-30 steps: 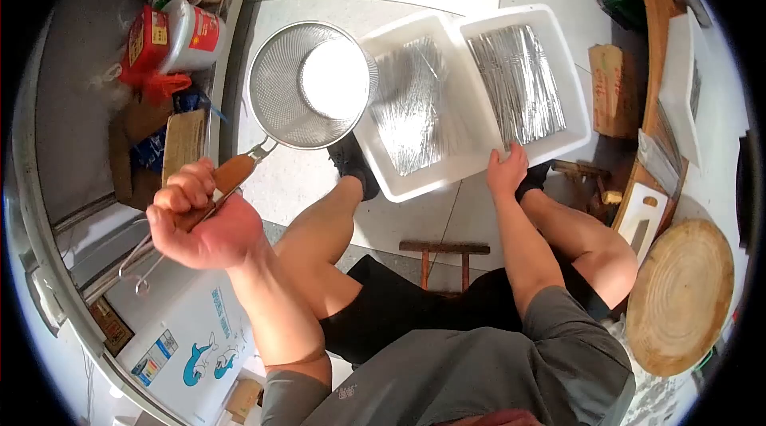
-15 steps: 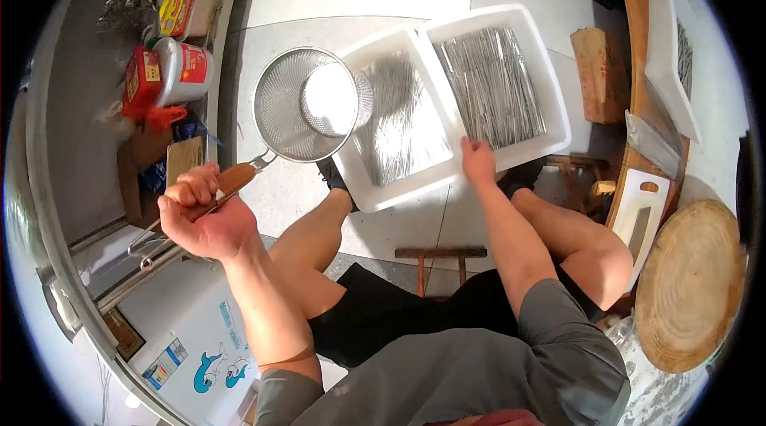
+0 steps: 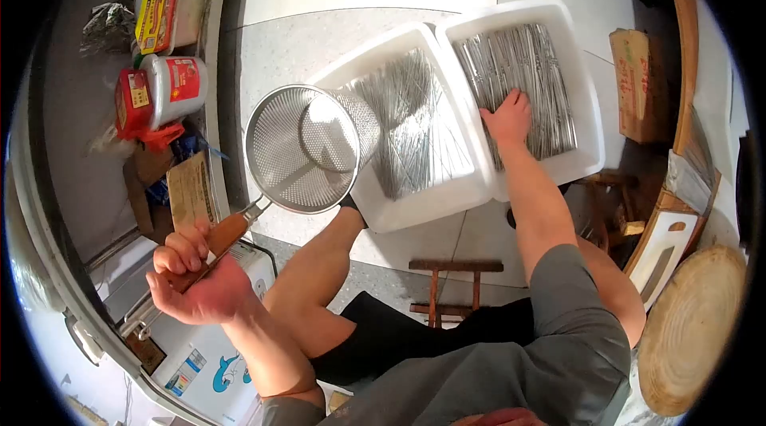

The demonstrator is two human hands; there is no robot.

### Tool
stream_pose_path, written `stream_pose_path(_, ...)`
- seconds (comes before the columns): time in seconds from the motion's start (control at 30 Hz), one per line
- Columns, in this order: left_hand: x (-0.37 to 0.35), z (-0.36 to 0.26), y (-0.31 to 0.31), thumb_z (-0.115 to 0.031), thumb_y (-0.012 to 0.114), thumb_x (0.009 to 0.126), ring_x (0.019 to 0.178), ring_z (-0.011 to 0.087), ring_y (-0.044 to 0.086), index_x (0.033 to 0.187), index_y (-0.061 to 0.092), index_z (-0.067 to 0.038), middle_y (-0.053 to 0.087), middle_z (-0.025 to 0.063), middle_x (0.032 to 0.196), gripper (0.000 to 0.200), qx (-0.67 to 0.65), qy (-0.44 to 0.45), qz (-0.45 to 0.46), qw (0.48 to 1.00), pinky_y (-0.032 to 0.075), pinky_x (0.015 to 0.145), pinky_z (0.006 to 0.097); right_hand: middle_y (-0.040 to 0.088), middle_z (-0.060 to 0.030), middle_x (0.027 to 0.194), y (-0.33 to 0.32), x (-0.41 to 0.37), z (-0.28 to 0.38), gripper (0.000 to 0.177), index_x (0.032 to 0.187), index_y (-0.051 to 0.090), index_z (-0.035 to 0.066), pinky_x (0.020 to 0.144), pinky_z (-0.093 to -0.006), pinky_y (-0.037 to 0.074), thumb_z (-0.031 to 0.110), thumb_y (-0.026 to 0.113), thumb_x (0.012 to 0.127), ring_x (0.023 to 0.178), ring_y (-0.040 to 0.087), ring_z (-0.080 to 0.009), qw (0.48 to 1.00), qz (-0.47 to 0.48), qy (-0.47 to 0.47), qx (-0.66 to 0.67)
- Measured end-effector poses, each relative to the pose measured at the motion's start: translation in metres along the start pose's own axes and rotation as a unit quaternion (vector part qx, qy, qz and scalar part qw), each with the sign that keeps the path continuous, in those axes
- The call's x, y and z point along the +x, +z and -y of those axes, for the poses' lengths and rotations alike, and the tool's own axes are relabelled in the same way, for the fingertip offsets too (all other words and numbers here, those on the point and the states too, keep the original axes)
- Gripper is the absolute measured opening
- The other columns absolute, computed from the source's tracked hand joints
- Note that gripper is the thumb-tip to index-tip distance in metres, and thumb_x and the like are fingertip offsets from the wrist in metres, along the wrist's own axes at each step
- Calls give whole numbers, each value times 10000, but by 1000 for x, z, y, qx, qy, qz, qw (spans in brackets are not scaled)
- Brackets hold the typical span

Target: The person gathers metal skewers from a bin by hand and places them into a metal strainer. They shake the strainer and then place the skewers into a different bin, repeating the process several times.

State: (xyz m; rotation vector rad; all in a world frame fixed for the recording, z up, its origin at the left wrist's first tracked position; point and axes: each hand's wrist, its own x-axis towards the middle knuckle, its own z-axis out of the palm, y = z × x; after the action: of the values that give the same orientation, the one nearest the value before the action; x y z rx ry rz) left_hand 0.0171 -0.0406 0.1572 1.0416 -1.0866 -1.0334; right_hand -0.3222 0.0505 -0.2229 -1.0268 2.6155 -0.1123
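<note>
My left hand [image 3: 199,277] is wrapped round the wooden handle of a metal mesh strainer [image 3: 302,148], whose round basket hangs beside and partly over the left white bin [image 3: 415,216]. Thin metal skewers [image 3: 407,127] lie loosely in that bin. The right white bin [image 3: 588,115] holds a denser layer of metal skewers [image 3: 523,59]. My right hand [image 3: 509,116] rests on these skewers near the left wall of the bin, fingers somewhat apart. Nothing is lifted in it.
A shelf on the left carries a white tub [image 3: 177,89] and a red box [image 3: 134,97]. Below the bins stands a small wooden stool [image 3: 455,266]. To the right are a cardboard box [image 3: 636,84], a white cutting board [image 3: 659,262] and a round wooden block [image 3: 692,330].
My right hand has moved from the near rim of the right bin onto the skewers inside. The strainer and my left hand sit slightly lower in view, and the whole view has shifted.
</note>
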Motion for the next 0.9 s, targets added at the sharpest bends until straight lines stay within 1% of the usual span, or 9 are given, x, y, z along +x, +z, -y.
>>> stream_pose_path(0.07, 1, 2, 3, -383, 443, 867, 602, 158, 285, 633, 357, -131, 312, 5, 590, 355, 17, 3, -12, 1000, 320, 714, 356, 394, -208, 1295, 2, 5, -3, 916, 1335, 316, -42, 958, -454, 403, 394, 774, 673, 1158, 419, -373, 999, 0, -21, -45)
stream_pose_path(0.17, 5, 1, 2, -385, 442, 868, 601, 159, 289, 636, 361, -129, 316, 5, 586, 355, 18, 0, 13, 1000, 315, 704, 354, 415, -207, 1254, 11, 9, -5, 889, 1319, 331, -43, 922, -454, 432, 355, 775, 659, 1118, 441, -373, 996, -22, -59, -64)
stream_pose_path(0.37, 4, -4, -6, -402, 441, 872, 606, 157, 290, 643, 363, -131, 319, 2, 586, 364, 15, 0, 11, 1000, 290, 685, 350, 448, -195, 1185, 13, 19, -6, 801, 1280, 367, -47, 880, -439, 465, 305, 747, 669, 1059, 466, -375, 996, -19, -33, -81)
stream_pose_path(0.5, 3, -5, -10, -411, 436, 875, 611, 154, 292, 653, 363, -130, 316, 0, 588, 365, 19, 3, 18, 1000, 283, 690, 350, 474, -218, 1119, 23, 16, 5, 788, 1251, 374, -75, 854, -438, 470, 319, 738, 674, 1039, 475, -390, 989, -99, -27, -102)
stream_pose_path(0.6, 3, -7, -18, -418, 431, 878, 613, 156, 295, 655, 359, -132, 312, -2, 591, 370, 5, -16, 20, 1000, 290, 702, 351, 496, -216, 1086, 22, 21, 2, 701, 1180, 409, -74, 852, -429, 471, 308, 735, 690, 1026, 493, -393, 992, -41, -48, -112)
stream_pose_path(0.7, 5, -8, -21, -416, 427, 878, 615, 158, 298, 652, 361, -132, 311, -1, 592, 369, 8, -18, -1, 1000, 303, 713, 358, 507, -199, 1084, 32, 37, -10, 546, 1103, 443, -33, 839, -448, 483, 260, 707, 726, 1000, 525, -392, 989, -22, -44, -136)
stream_pose_path(0.73, 5, -9, -25, -409, 422, 880, 615, 161, 301, 648, 360, -130, 311, 2, 592, 368, 4, -16, 0, 1000, 316, 718, 368, 523, -192, 1069, 30, 38, -10, 428, 1071, 458, -7, 819, -473, 494, 193, 665, 755, 968, 561, -386, 992, -37, -25, -121)
stream_pose_path(0.83, 4, -11, -27, -406, 423, 878, 612, 162, 302, 647, 360, -128, 314, 5, 589, 367, 14, 5, -14, 1000, 316, 711, 369, 565, -217, 1033, 23, 47, -11, 369, 1057, 473, -2, 815, -494, 496, 156, 630, 762, 958, 586, -396, 997, -32, 19, -70)
stream_pose_path(0.9, 4, -14, -29, -411, 427, 874, 610, 161, 301, 647, 356, -130, 317, 4, 589, 368, 31, 14, -14, 999, 315, 708, 366, 600, -267, 1027, 9, 47, -9, 350, 1034, 503, -19, 829, -487, 488, 148, 616, 748, 954, 595, -425, 998, 19, 61, 9)
